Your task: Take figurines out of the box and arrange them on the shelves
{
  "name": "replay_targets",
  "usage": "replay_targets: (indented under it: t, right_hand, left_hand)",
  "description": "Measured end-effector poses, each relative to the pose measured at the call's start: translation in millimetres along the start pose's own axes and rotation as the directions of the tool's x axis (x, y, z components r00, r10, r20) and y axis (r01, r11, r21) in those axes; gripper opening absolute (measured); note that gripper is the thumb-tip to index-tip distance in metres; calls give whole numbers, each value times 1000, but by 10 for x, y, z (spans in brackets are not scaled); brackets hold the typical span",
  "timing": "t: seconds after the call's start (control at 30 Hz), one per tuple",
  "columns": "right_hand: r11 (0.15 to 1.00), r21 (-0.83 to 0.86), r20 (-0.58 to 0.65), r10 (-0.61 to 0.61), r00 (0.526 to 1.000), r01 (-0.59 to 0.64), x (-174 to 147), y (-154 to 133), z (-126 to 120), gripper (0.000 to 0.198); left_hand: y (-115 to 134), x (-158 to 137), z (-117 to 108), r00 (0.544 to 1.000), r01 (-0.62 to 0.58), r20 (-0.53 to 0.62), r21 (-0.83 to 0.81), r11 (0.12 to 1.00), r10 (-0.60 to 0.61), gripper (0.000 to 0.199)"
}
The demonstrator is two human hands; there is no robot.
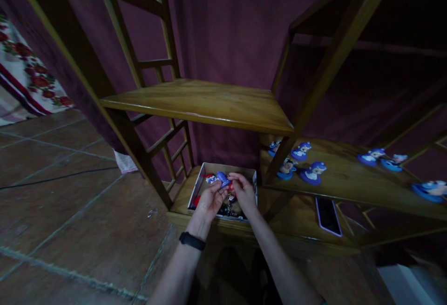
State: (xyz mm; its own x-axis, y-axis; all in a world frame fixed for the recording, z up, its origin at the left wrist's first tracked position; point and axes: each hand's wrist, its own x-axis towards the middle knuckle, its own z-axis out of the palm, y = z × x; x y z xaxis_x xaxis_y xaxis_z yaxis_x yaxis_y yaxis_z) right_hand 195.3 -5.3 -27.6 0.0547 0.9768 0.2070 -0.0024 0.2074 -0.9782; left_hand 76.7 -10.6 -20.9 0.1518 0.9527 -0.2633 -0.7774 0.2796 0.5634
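A small purple-and-white figurine [222, 178] is held over an open cardboard box [196, 185] on the bottom shelf. My left hand [211, 199] grips it from below with bent fingers. From the other side, the curled fingers of my right hand [243, 191] meet its purple base, partly hiding it. Several red and black figurines [231, 198] lie inside the box beneath my hands. A black band [192, 241] circles my left wrist.
A bare wooden shelf board [202, 102] juts out above the box. Purple-based figurines [313, 173] and blue-based ones [287, 169] stand on the right-hand shelf. Below them lies a phone [328, 216]. Upright posts [303, 105] frame the bay; a cable [59, 180] crosses the tiled floor.
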Motion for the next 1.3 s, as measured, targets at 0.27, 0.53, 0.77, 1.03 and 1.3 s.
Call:
replay_targets:
  t: [0.27, 0.53, 0.77, 1.03, 1.3]
  right_hand:
    - [999, 8, 7, 41, 999, -41, 3, 5, -29, 28]
    - [991, -120, 0, -57, 998, 56, -45, -50, 7, 27]
    - [987, -150, -21, -64, 998, 61, -13, 9, 5, 29]
    - [997, -70, -17, -27, 1000, 25, 11, 44, -1, 28]
    - [999, -7, -14, 39, 999, -39, 29, 161, 21, 29]
  left_hand:
    - [17, 6, -20, 1000, -9, 9, 71, 997, 8, 10]
    - [22, -10, 2, 996, -86, 22, 161, 983, 83, 16]
    - [-12, 0, 35, 983, -178, 88, 269, 946, 160, 31]
    - [-49, 0, 22, 950, -272, 12, 528, 804, 313, 50]
    - [-82, 80, -43, 881, -365, 2, 637, 679, 473, 43]
